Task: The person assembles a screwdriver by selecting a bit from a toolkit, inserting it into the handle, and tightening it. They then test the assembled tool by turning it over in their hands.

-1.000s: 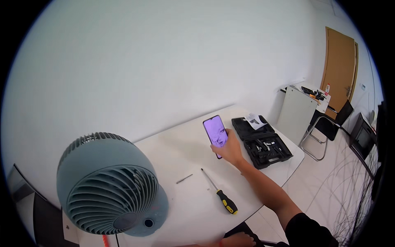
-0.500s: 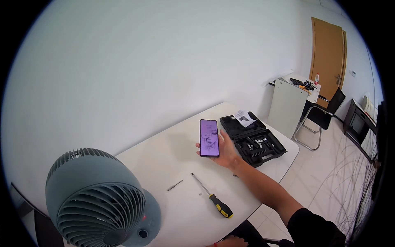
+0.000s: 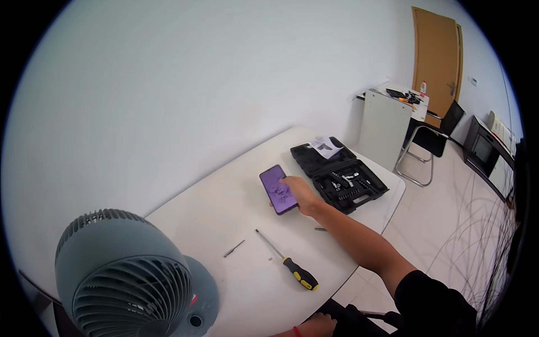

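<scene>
My right hand [image 3: 300, 194] is closed around a smartphone [image 3: 277, 194] with a lit purple screen. The phone is tilted above the white table, and my thumb lies over its screen. At the lower edge my left hand [image 3: 320, 324] rests low by my lap, a red band [image 3: 296, 331] at its wrist; its fingers are too unclear to read. Nearer on the table lies a black and yellow screwdriver [image 3: 300, 273], tip pointing away to the left. A thin metal bit [image 3: 234, 248] lies to its left, and a tiny piece [image 3: 270, 259] sits beside its shaft.
An open black tool case [image 3: 351, 188] with bits and a paper leaflet [image 3: 325, 147] stands right of the phone. A grey-blue fan [image 3: 123, 241] fills the near left. Beyond the table [image 3: 202, 208] are a side desk [image 3: 384, 126], a chair [image 3: 432, 137] and a door [image 3: 435, 62].
My right thumb has moved from the phone's side onto its screen. The phone has tilted, its top leaning left. The whole view has shifted slightly.
</scene>
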{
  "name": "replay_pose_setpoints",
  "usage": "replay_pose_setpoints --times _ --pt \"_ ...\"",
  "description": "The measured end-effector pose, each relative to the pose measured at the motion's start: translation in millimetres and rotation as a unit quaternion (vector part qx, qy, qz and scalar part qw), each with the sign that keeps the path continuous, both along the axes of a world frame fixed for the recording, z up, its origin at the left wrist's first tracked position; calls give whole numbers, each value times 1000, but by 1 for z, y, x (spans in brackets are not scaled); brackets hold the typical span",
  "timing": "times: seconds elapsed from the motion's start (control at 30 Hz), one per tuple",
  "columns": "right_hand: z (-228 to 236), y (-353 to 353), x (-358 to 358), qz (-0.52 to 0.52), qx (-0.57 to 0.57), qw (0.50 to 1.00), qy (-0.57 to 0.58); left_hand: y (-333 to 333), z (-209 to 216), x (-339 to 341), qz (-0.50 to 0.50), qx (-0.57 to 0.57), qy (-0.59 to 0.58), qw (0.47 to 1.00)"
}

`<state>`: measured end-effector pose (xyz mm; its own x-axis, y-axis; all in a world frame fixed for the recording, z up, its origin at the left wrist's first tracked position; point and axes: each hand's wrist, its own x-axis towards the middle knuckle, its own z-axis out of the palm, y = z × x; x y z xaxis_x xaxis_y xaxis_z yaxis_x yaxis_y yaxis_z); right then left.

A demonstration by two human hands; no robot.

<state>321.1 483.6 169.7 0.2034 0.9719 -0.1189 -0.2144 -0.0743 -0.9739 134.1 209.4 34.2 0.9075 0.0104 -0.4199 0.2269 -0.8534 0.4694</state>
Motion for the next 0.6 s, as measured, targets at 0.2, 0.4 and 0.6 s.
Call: replay_pose_setpoints --times 0.2,0.4,0.6 --pt "-4 0 6 -58 1 952 -301 6 27 0 -12 -4 24 1000" --pt "-22 5 13 -112 64 888 -442 6 23 1 -13 3 23 1000" --pt "-30 11 3 -141 127 855 -482 3 16 -2 7 17 19 1000"
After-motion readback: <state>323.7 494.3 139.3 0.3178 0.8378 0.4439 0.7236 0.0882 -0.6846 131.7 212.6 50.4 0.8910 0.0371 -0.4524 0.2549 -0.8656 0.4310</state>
